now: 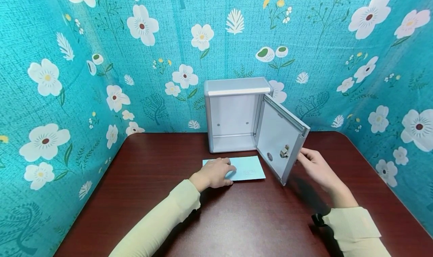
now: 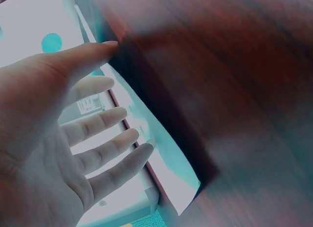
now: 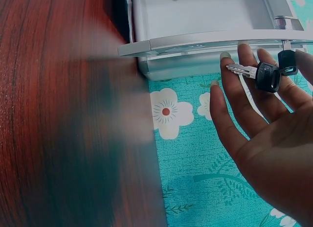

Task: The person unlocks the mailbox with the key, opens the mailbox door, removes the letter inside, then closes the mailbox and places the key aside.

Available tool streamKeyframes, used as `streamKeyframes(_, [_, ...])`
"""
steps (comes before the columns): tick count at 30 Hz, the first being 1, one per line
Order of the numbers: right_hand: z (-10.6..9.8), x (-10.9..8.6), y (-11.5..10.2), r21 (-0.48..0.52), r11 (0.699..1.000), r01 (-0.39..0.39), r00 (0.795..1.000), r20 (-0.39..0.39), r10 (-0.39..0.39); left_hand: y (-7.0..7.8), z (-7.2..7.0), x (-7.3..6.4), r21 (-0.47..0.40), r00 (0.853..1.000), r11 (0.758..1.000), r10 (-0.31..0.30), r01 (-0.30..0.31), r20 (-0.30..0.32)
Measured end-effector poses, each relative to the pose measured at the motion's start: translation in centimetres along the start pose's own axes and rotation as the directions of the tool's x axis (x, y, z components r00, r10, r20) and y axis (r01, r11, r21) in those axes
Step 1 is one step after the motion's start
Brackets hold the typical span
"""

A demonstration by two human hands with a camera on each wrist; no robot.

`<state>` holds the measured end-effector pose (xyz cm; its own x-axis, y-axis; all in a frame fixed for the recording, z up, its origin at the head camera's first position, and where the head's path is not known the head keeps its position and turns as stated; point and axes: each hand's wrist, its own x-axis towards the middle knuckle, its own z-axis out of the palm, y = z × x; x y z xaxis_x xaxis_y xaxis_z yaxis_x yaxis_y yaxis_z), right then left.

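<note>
A pale blue envelope [image 1: 250, 167] lies on the dark red-brown table in front of a white metal mailbox [image 1: 236, 85]. My left hand [image 1: 216, 172] is over the envelope's left part; the left wrist view shows its fingers spread and fairly straight, overlapping the envelope [image 2: 168, 163]. The mailbox door [image 1: 274, 133] stands swung open to the right, with a lock [image 1: 284, 151] on its inner face. Behind the door, my right hand [image 1: 319, 169] pinches a black-headed key [image 3: 287, 62] in the lock between thumb and index finger. A second key [image 3: 267, 78] hangs beside it.
The mailbox stands at the table's back edge, against a turquoise flowered cloth [image 1: 162, 54] that surrounds the table [image 1: 243, 219]. The open door juts forward over the table, right of the envelope. A black wrist strap piece [image 1: 318, 219] shows at the right sleeve.
</note>
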<state>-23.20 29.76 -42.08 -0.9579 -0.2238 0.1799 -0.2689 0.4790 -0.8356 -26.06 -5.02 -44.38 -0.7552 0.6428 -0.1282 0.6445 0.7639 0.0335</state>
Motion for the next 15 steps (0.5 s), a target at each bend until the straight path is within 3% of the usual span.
streamKeyframes(15, [0.04, -0.04, 0.26, -0.011, 1.0, 0.004, 1.0, 0.0, -0.004, -0.08, 0.7, 0.29, 0.031, 1.0, 0.999, -0.01, 0.01, 0.002])
